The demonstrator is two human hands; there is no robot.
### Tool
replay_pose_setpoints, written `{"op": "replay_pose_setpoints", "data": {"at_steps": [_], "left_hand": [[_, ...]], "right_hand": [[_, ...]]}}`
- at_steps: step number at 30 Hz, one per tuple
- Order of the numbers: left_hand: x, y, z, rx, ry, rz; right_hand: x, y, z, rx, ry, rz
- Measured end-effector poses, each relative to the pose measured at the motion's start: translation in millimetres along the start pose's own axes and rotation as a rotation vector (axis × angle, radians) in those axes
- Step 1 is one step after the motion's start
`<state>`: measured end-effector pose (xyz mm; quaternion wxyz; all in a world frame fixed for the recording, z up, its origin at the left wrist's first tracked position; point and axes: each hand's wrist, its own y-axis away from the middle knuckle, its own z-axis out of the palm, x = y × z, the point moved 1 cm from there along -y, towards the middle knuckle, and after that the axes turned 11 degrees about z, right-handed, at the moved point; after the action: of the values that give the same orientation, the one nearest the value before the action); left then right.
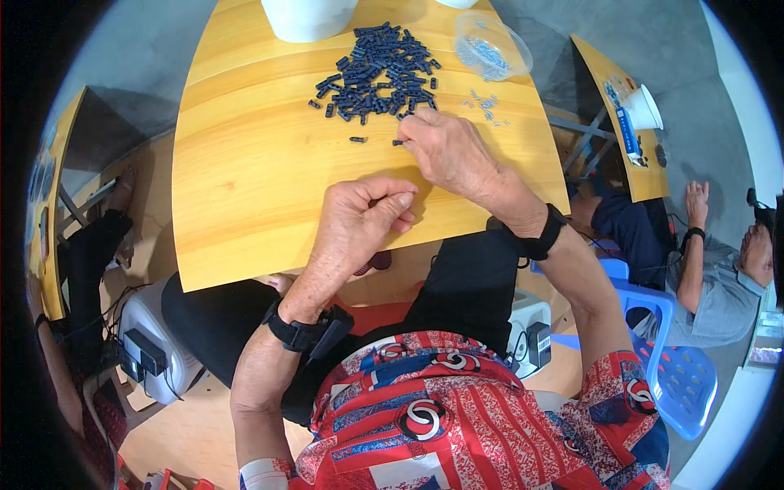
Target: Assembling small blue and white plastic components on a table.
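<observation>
A heap of small black plastic parts (380, 69), short and tube-like, is spread over the far middle of the wooden table. My right hand (447, 151) reaches to the heap's near edge, fingers pinched, with one small black part (398, 143) at its fingertips. Nearer to me, my left hand (363, 214) hovers over the table's front with thumb and forefinger pressed together; what they hold, if anything, is too small to name. A single black part (358, 140) lies apart from the heap. Small silvery pieces (487, 106) are scattered right of the heap.
A clear plastic bowl (523, 57) with more small silvery pieces stands at the far right of the table (237, 180). A white bucket (309, 18) is at the far left. Another person sits at a side table (645, 184) on the right, near a blue chair (678, 392).
</observation>
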<state>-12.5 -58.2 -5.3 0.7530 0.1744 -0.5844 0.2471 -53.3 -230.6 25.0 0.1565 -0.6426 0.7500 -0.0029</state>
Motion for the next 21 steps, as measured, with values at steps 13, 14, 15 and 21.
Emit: {"op": "replay_pose_setpoints", "data": {"at_steps": [13, 14, 15, 21], "left_hand": [[4, -1, 3, 0.135, 0.117, 0.021], [4, -2, 3, 0.134, 0.157, 0.023], [4, -1, 3, 0.128, 0.157, 0.023], [3, 2, 3, 0.112, 0.123, 0.063]], "right_hand": [[-27, 46, -6, -0.131, -0.982, 0.474], [-36, 49, -9, -0.186, -1.157, 0.562], [-39, 52, -5, -0.180, -1.156, 0.565], [-39, 63, 5, -0.140, -1.553, 0.683]]}}
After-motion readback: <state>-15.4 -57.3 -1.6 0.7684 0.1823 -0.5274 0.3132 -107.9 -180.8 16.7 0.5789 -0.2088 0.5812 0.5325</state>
